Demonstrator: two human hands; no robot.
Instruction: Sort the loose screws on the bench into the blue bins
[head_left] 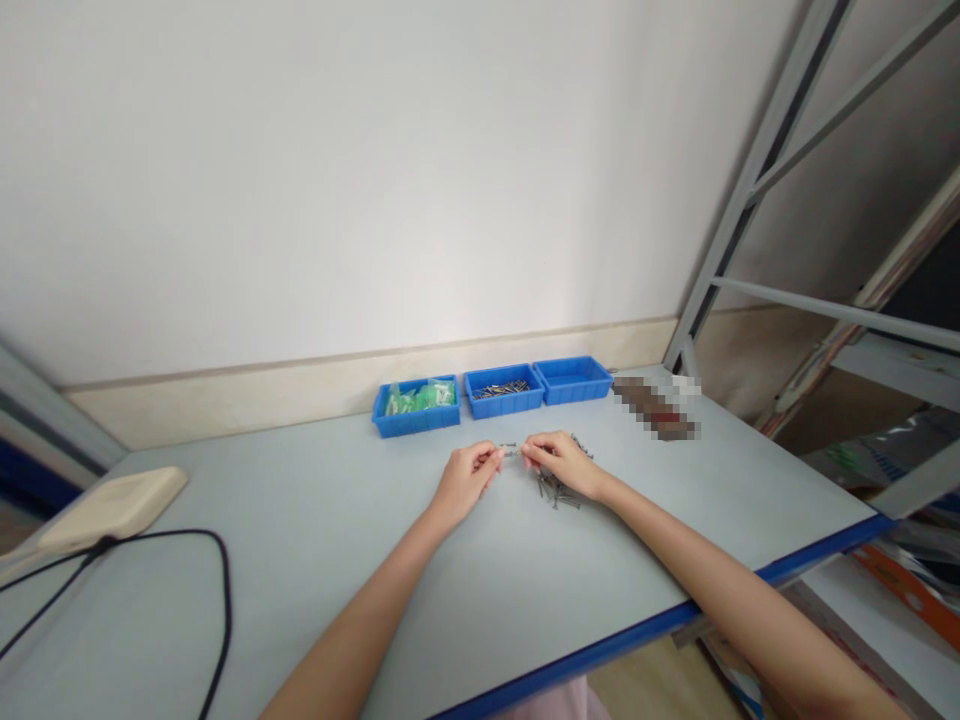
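My left hand [465,485] and my right hand [564,464] meet above the table, fingertips pinched and almost touching. A small metal screw [511,454] spans the gap between them, with its ends covered by the fingers. Just beyond it another thin screw [508,444] shows; whether it lies on the table or is held, I cannot tell. Beneath and beside my right hand lies a loose pile of screws [556,491], partly covered by that hand and wrist.
Along the wall stand three blue bins: a left bin [418,422] with green and white bagged pieces, a middle bin [508,404] with screws, and an empty right bin [576,390]. A black cable [226,590] and a cream box [120,505] lie left. A metal frame [739,215] rises right.
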